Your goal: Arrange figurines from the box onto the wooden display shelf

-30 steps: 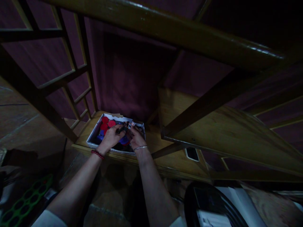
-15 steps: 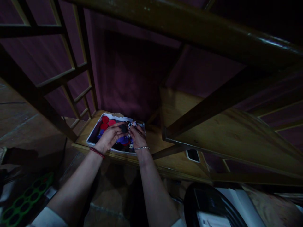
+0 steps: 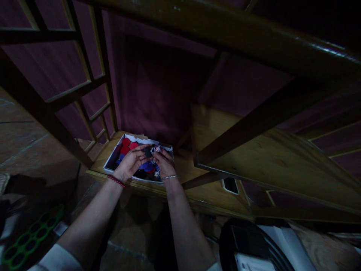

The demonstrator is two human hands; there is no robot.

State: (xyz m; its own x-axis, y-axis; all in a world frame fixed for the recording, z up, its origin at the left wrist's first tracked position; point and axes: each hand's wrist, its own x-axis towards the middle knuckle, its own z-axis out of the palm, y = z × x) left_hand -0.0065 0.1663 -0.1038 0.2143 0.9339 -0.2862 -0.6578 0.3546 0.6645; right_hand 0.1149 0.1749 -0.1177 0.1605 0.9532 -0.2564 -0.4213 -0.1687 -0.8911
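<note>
Over a shallow white box (image 3: 112,157) on a wooden shelf, both of my hands come together. My left hand (image 3: 132,161), with a red bead bracelet at the wrist, has its fingers round a dark, flat, rounded piece (image 3: 147,151). Between the fingers of my right hand (image 3: 164,162), which wears a silver bracelet, is a small figurine (image 3: 157,149) in white, black and pink. The two items touch or nearly touch. Inside the box lie red round pieces (image 3: 126,143), blue pieces (image 3: 144,166) and more small patterned items, partly hidden by my hands.
A phone (image 3: 230,185) lies on the shelf (image 3: 194,192) to the right. A slanting wooden board (image 3: 270,158) and a lattice frame (image 3: 76,90) flank the box. A green holed rack (image 3: 31,241) stands low at left; a black rounded object (image 3: 248,241) is at lower right.
The figurine has tilted slightly and sits a little lower between my fingers. Otherwise my hands hold nearly the same pose, and the view has shifted slightly.
</note>
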